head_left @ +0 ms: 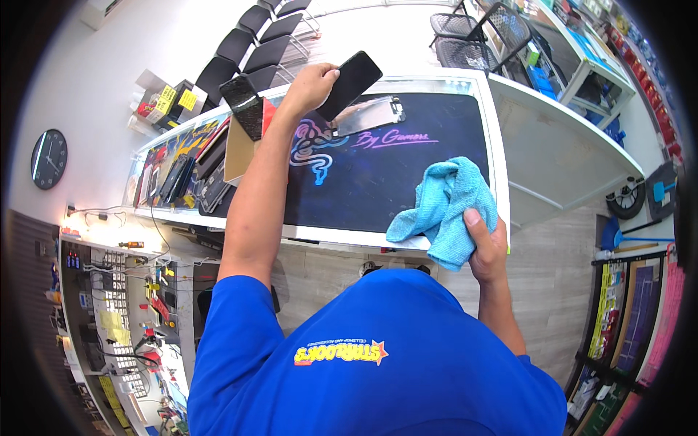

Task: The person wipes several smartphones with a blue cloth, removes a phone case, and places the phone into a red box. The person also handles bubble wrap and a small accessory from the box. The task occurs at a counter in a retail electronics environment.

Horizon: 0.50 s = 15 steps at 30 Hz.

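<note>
My left hand (311, 89) reaches over the far side of the counter. Its fingers grip the edge of a black phone screen (355, 81), tilted above the mat; whether a whole phone is behind the glass I cannot tell. Below it lies a silver-backed phone part (374, 116) on the dark printed mat (363, 178). A turquoise cloth (458, 207) hangs bunched in my right hand (487, 247), with the thumb pressed on it, over the counter's near right corner. Left of my forearm stands an open cardboard box (238, 154), with a dark, worn-looking screen (242, 104) leaning up from it.
Several flat phone parts (174, 178) crowd the counter's left end. Black chairs (234, 47) line the far wall, and mesh chairs (465, 54) stand beyond the counter. A cluttered workbench (156, 349) is at the left, a display rack (618, 327) at the right.
</note>
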Tool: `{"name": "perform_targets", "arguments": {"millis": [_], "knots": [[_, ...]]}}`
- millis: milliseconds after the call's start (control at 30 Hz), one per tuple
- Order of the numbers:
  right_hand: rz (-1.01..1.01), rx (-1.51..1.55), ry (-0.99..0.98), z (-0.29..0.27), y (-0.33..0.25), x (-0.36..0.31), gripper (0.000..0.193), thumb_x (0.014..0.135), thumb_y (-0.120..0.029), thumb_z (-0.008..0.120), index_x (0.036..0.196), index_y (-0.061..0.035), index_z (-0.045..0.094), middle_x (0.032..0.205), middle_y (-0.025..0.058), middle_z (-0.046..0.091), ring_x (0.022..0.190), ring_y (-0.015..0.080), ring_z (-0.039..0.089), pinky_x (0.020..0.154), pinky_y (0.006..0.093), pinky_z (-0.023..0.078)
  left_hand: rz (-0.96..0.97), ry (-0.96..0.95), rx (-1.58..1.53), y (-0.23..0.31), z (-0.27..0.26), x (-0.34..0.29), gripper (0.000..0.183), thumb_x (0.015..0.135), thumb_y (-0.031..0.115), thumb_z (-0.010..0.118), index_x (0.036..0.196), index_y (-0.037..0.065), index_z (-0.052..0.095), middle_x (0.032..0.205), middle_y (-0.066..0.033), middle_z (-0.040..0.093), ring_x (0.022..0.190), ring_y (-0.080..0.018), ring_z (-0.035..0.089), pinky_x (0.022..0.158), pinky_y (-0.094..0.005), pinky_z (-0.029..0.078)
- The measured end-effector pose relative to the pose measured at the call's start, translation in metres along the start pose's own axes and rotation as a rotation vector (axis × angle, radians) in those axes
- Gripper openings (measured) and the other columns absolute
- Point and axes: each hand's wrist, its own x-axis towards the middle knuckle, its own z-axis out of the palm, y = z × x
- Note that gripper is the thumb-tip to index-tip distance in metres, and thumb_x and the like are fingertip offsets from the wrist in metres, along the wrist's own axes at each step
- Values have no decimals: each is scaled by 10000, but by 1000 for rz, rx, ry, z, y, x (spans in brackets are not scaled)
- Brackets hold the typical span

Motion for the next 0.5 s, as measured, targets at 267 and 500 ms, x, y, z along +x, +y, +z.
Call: {"name": "perform_targets", "arguments": {"millis": [267, 500], "knots": [[-15, -28, 16, -6, 8, 4, 541, 1066, -357, 669, 1386, 75, 613, 1164, 126, 708, 1032, 173, 684, 920, 312, 562, -204, -142, -1043, 29, -6, -48, 418, 1128, 178, 515, 1481, -36, 582, 1181, -82, 733, 1016, -158, 708, 905, -324, 568], [-44, -23, 23, -3, 7, 7, 521, 1066, -318, 668, 1405, 75, 618, 1186, 135, 726, 1053, 177, 698, 936, 324, 569, -35, -625, -2114, 56, 18, -125, 1027, 1052, 759, 438, 1662, -46, 250, 951, -62, 466, 723, -146, 439, 632, -316, 417]]}}
